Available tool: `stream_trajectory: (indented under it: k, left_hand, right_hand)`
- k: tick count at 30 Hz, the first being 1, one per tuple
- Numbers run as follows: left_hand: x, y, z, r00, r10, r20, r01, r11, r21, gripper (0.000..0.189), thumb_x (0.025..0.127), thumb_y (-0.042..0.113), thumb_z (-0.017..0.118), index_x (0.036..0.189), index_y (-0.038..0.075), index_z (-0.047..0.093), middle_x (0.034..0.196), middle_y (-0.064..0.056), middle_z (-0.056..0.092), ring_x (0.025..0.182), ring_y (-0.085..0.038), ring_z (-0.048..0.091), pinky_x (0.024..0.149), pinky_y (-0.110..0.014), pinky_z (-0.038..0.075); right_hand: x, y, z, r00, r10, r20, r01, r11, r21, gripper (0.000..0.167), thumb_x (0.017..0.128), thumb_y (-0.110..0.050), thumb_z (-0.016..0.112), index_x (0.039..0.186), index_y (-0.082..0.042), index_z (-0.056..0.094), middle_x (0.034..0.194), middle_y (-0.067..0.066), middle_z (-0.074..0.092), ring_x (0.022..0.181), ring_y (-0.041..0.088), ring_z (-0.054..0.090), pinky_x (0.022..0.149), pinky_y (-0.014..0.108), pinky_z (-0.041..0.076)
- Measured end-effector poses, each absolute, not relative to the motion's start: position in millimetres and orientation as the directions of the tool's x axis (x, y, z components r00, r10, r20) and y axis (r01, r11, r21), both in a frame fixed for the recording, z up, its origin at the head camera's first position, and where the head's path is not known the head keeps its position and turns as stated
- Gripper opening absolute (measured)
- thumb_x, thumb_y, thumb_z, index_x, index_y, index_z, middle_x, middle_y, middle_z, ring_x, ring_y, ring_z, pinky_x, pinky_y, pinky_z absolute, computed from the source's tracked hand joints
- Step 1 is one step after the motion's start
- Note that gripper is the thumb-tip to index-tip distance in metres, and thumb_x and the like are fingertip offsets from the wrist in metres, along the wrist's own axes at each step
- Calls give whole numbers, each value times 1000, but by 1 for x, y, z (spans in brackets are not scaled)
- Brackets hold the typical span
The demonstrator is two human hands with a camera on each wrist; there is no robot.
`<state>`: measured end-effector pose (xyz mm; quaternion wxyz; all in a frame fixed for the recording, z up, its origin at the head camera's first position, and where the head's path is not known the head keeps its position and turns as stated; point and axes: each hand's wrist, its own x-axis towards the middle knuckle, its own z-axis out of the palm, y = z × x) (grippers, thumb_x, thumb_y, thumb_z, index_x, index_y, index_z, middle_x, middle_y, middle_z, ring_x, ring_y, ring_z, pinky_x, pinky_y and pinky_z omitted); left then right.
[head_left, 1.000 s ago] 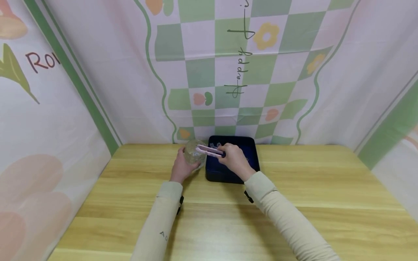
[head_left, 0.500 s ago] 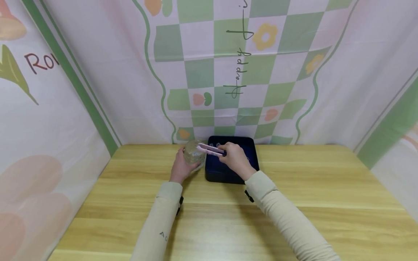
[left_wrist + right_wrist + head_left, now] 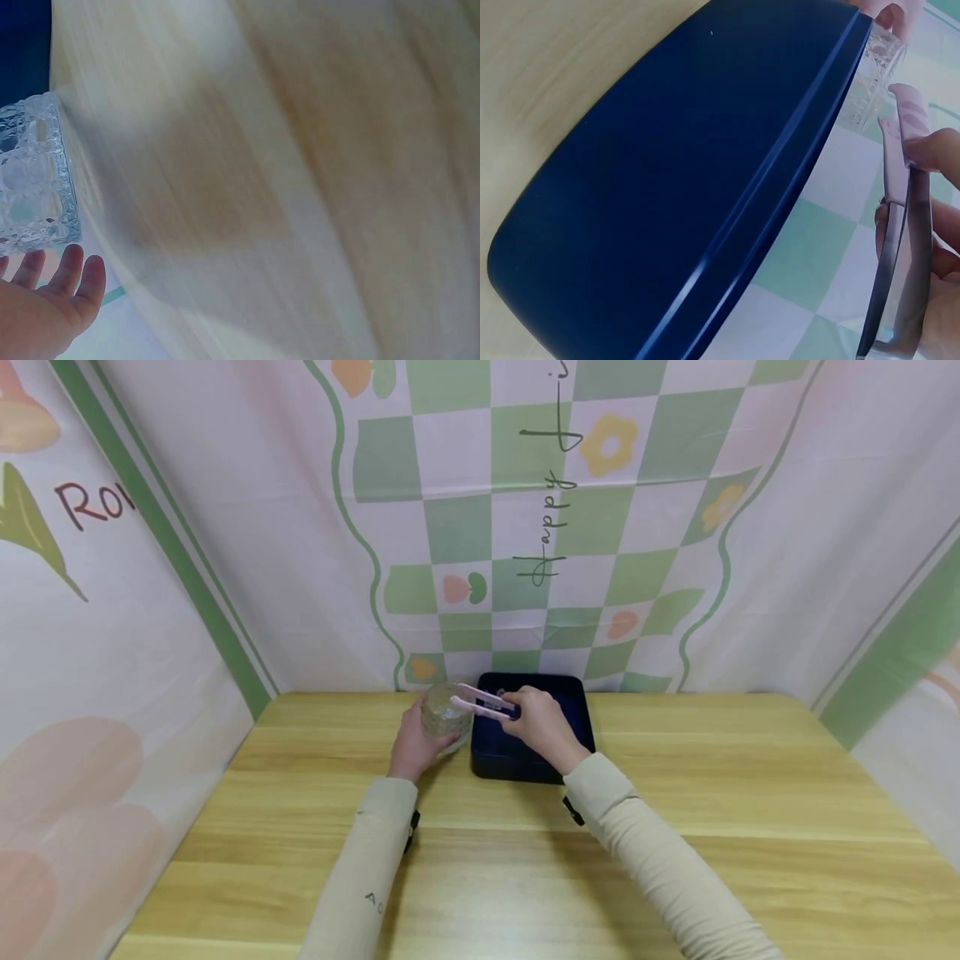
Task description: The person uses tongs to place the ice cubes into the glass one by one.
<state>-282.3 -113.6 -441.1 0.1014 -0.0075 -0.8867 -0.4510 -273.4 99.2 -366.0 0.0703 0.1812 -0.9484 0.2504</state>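
Near the far edge of the bench point(image 3: 480, 868), the left hand point(image 3: 417, 747) curls its fingers round a clear glass point(image 3: 444, 713) beside a blue tray point(image 3: 517, 768). The right hand point(image 3: 543, 727) pinches pink tongs point(image 3: 480, 710), tips parted, between its fingers.

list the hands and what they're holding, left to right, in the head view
left hand → clear glass → pink tongs → right hand
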Motion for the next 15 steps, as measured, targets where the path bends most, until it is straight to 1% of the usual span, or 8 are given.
stream_trajectory:
  k: [3, 7, 10, 13, 15]
  left_hand:
    - [-282, -114, -441, -980, -80, 181, 99, 593, 799, 85, 73, 22, 82, 141, 1, 37, 138, -22, 48, 128, -37, 48, 110, -50, 39]
    - [-282, -114, -440, -982, -79, 170, 91, 593, 800, 86, 73, 23, 82, 142, 0, 36, 139, -23, 47, 130, -38, 46, 110, -51, 38]
    - [-282, -115, -440, -985, -74, 159, 86, 586, 806, 87, 73, 23, 82, 143, 1, 34, 141, -22, 46, 132, -38, 45, 111, -51, 37]
    - [-283, -116, -441, -988, -66, 141, 76, 584, 808, 89, 74, 24, 81, 145, 2, 32, 144, -22, 44, 134, -37, 43, 113, -50, 35]
    - [-283, -116, -442, -990, -63, 129, 68, 584, 809, 90, 74, 24, 81, 146, 2, 30, 145, -21, 43, 135, -37, 42, 113, -50, 35]
  right_hand:
    - [-276, 102, -363, -925, -286, 251, -372, 817, -441, 39, 83, -14, 71, 119, 0, 65, 106, 19, 66, 76, 23, 61, 63, 31, 51]
    - [-282, 107, -359, -935, -228, 271, -330, 839, -433, 41, 83, -14, 71, 120, 1, 64, 108, 21, 66, 85, 29, 65, 70, 38, 55]
    - [-287, 113, -358, -945, -172, 277, -283, 855, -434, 40, 82, -13, 70, 119, 1, 65, 105, 21, 66, 88, 32, 64, 75, 42, 55]
    - [-293, 120, -361, -946, -132, 297, -252, 873, -416, 34, 80, -11, 70, 112, 1, 68, 99, 21, 68, 88, 35, 64, 78, 45, 54]
    - [-297, 125, -364, -948, -114, 298, -234, 883, -407, 32, 79, -10, 70, 109, 2, 69, 97, 22, 68, 87, 36, 64, 78, 46, 54]
